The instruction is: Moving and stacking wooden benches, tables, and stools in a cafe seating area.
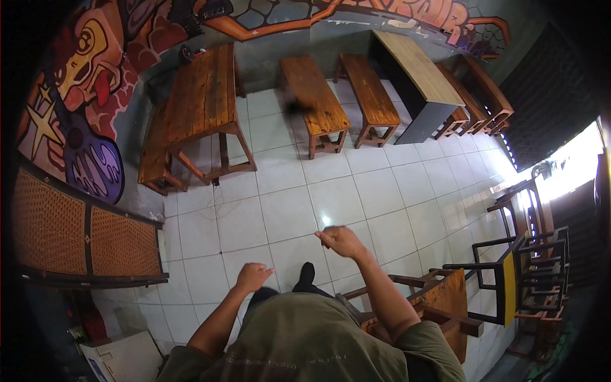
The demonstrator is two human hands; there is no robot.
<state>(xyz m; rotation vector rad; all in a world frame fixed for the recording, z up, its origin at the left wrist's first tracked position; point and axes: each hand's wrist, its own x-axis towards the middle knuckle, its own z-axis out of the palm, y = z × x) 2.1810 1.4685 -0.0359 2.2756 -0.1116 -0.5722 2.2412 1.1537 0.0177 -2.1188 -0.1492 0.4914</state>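
My left hand (254,277) hangs over the white tiled floor (286,205), its fingers loosely curled and nothing visible in it. To the right, my right hand (340,240) is raised higher over the tiles with its fingers curled in; it too shows nothing held. Neither hand touches any furniture. Below them a dark shoe (307,273) rests on the floor. Nearest my right forearm is a tipped wooden table or bench (446,296), partly hidden behind my arm.
Along the far wall stand a wooden table (205,95), wooden benches (317,102) (370,88) and a light-topped desk (415,67). A woven panel (52,224) is at left, a white box-like object (126,358) lower left. Black-framed furniture (510,286) is stacked at right.
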